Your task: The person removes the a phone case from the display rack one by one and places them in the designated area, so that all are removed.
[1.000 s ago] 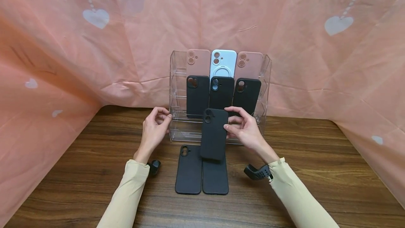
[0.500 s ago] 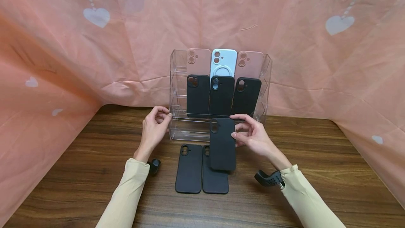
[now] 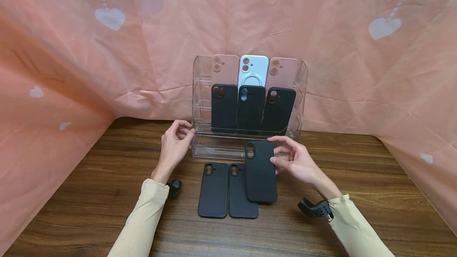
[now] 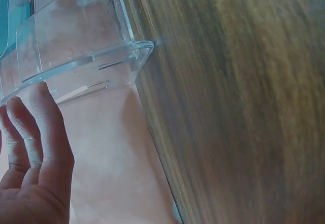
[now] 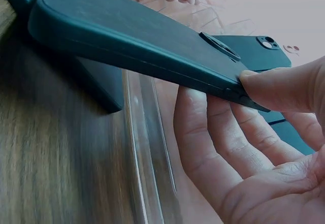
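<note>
My right hand (image 3: 294, 162) pinches a black phone case (image 3: 261, 173) by its upper right side, thumb on the back and fingers underneath. In the right wrist view, this phone case (image 5: 132, 31) slants with its camera cutout end near the thumb. From above it overlaps one of two black phone cases lying side by side on the table, the right one (image 3: 237, 197); the left one (image 3: 213, 193) is uncovered. My left hand (image 3: 175, 142) holds the left edge of a clear tiered display stand (image 3: 214, 152). In the left wrist view its fingertips touch the stand's side panel (image 4: 76, 69).
Three black phone cases (image 3: 224, 110) stand on a middle tier. Behind them are two pink cases (image 3: 225, 72) and a white one (image 3: 254, 64) with a ring. Pink cloth (image 3: 160, 50) surrounds the wooden table (image 3: 107, 162) at back and sides.
The right hand has moved right and toward the front edge with the pinched phone case, away from the stand. The left hand stays at the stand's edge.
</note>
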Available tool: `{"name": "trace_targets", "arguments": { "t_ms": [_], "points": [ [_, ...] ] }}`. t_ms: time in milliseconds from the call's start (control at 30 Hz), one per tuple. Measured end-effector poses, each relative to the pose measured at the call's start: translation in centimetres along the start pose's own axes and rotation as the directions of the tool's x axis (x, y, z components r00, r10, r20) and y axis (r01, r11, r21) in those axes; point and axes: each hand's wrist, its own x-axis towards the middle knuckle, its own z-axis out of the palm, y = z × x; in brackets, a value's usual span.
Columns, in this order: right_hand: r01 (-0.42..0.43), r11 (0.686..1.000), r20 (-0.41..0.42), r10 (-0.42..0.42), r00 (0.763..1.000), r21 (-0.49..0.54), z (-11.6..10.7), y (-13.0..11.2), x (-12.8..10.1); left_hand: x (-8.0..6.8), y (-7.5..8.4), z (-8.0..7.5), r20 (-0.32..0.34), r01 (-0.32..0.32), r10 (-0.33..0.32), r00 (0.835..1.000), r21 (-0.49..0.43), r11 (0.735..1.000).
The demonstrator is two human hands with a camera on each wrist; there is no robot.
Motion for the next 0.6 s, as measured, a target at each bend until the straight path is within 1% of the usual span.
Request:
{"name": "trace_targets", "arguments": {
  "t_ms": [333, 600],
  "points": [
    [-0.052, 0.999, 0.002, 0.052, 0.999, -0.014, -0.9, 0.3, -1.4, -0.2, 0.3, -0.2, 0.011, -0.004, 0.004, 1.0, 0.022, 1.0],
    [-0.048, 0.999, 0.033, 0.048, 0.998, -0.017, -1.7, 0.6, -2.3, -0.2, 0.4, -0.2, 0.019, 0.011, -0.011, 1.0, 0.015, 1.0]
  ]
}}
